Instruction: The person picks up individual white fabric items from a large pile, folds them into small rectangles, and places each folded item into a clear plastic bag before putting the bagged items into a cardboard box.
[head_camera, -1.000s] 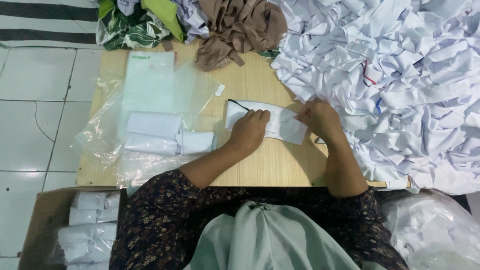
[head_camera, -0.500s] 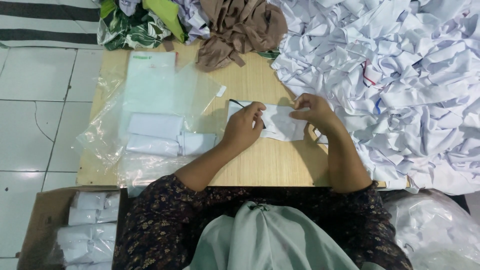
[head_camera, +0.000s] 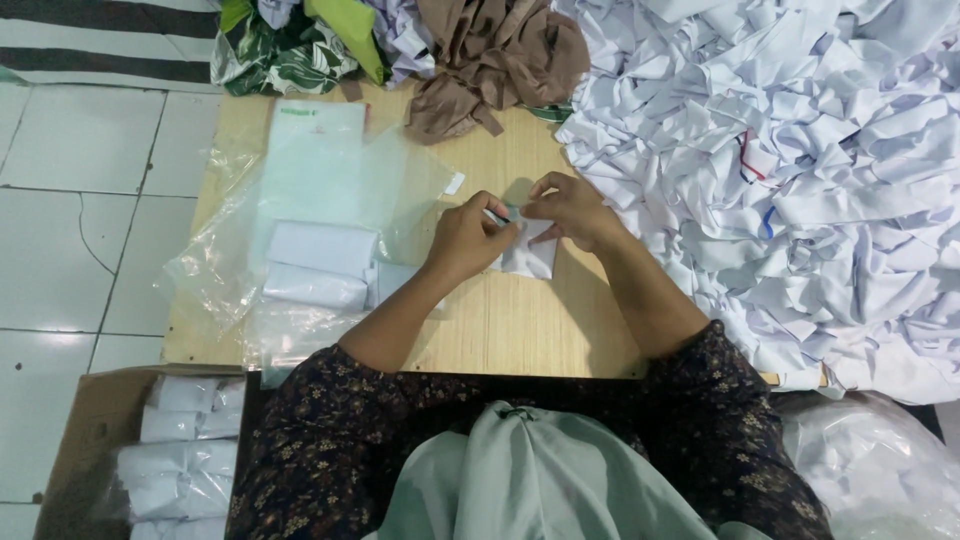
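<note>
Both my hands meet over the middle of a low wooden table (head_camera: 530, 330). My left hand (head_camera: 468, 240) and my right hand (head_camera: 568, 208) pinch a small folded white cloth piece (head_camera: 530, 255) between them, its lower part resting on the wood. The fingertips of the two hands almost touch above it. To the left lie folded white pieces (head_camera: 320, 265) inside clear plastic bags (head_camera: 300, 190).
A big heap of crumpled white cloth (head_camera: 800, 170) covers the table's right side. Brown cloth (head_camera: 490, 60) and green patterned fabric (head_camera: 285, 45) lie at the far edge. A cardboard box (head_camera: 90, 440) with bagged white pieces stands on the tiled floor at lower left.
The white piece has been folded from a long strip into a small bundle. Both hands have drawn together over it, the right hand moving left.
</note>
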